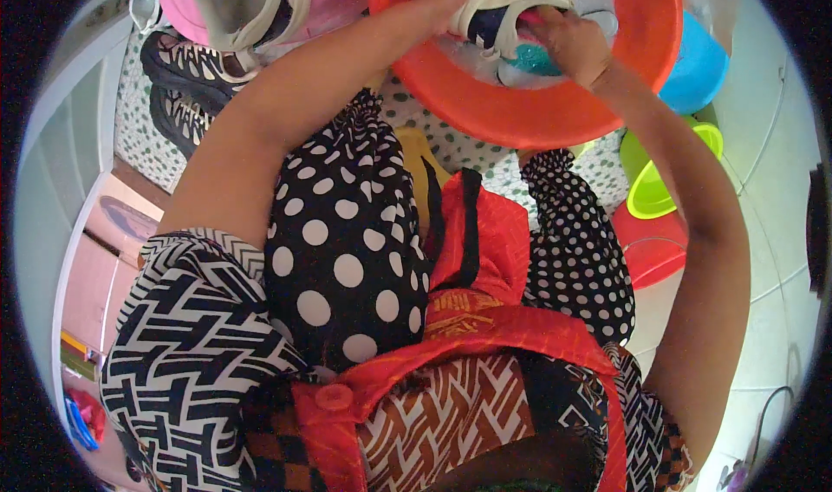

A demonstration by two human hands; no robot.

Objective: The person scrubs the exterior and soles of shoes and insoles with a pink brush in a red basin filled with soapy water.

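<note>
A white and navy sneaker [492,26] is held over a large orange basin [511,128] at the top of the view. My left hand [466,0] grips the sneaker's left side, partly cut off by the upper edge. Into the shoe's opening reach the bent fingers of my right hand [574,46]. A bit of pink shows at those fingertips; whether it is a tool or the lining I cannot tell. Below the right hand, a teal thing [533,60] sits in the basin among whitish suds.
Left of the basin, a pink tub [185,7] holds wet-looking light shoes. Black lace-up shoes [186,80] stand on the speckled floor. To the right are a blue basin [696,63], a lime-green container [656,189] and a red container [652,249].
</note>
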